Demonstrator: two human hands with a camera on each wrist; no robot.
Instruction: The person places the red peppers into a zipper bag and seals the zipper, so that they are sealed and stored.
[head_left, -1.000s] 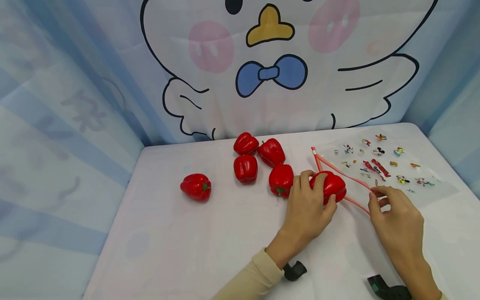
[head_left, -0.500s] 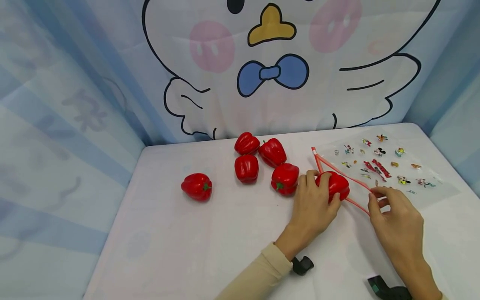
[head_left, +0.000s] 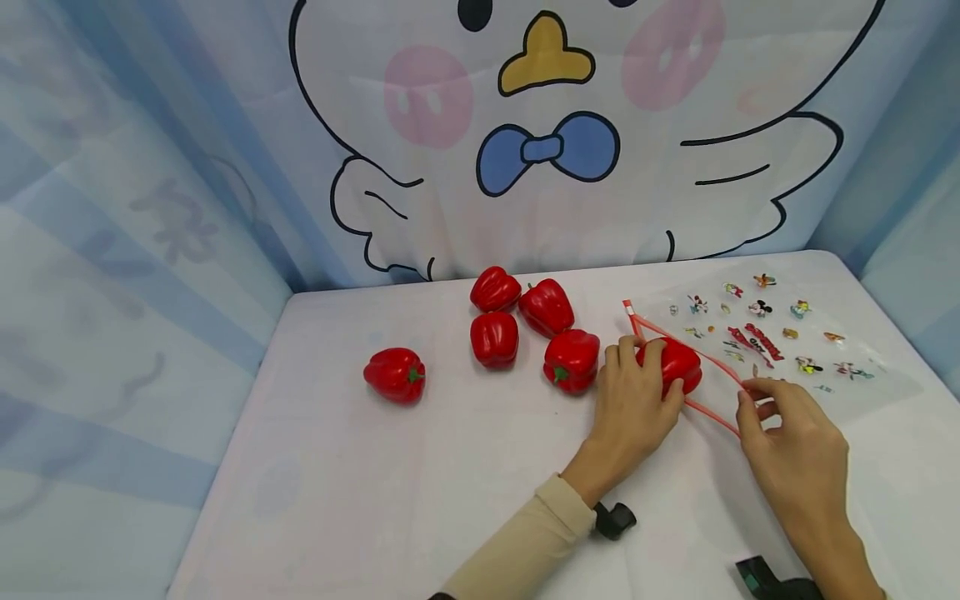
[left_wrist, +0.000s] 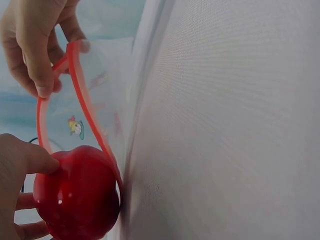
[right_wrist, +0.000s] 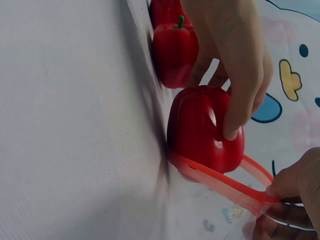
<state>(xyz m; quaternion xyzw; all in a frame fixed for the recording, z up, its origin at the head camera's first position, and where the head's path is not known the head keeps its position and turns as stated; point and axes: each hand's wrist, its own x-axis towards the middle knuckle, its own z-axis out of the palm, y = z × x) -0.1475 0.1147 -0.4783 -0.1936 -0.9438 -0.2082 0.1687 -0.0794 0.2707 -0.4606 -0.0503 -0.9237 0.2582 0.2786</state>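
Note:
My left hand grips a red bell pepper, thumb and fingers on its sides. That pepper sits right in the mouth of a clear zip bag with printed cartoon figures. Its orange-red rim stands spread apart around the pepper's front end. At the near corner of the mouth, my right hand pinches the rim with thumb and fingers. Just left of my left hand lies another bell pepper, with its green stem toward me. The palm side of my left hand is hidden in the head view.
Behind lie several red peppers, one at the back, one beside it and one in front. A single pepper is apart at the left. All rest on a white-covered table before a cartoon-printed curtain.
My left hand has moved slightly right with the pepper, further into the bag's mouth. The neighbouring pepper shifted a little right and turned. My right hand has stayed at the rim.

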